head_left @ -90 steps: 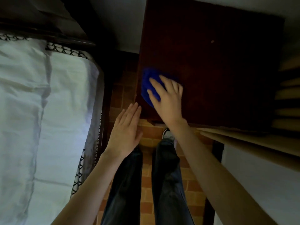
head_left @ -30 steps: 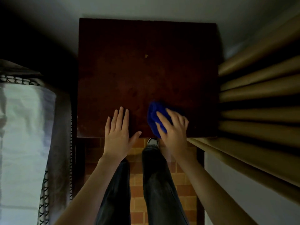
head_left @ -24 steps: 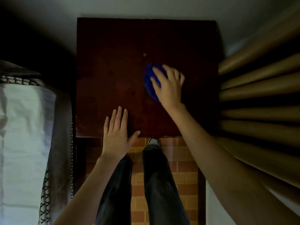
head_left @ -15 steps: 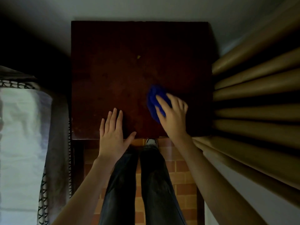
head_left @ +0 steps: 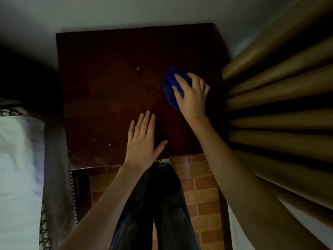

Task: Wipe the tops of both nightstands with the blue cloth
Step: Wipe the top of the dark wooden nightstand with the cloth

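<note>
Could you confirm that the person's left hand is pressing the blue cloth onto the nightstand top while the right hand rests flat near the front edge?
Not quite: the hands are swapped. In the head view, the right hand presses the blue cloth onto the nightstand top, while the left hand rests flat near the front edge.

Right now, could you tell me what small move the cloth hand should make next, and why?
Probably sweep the blue cloth leftward across the nightstand top. The right hand presses it near the curtain-side edge, while a pale speck and the far-left area lie uncovered.
</note>
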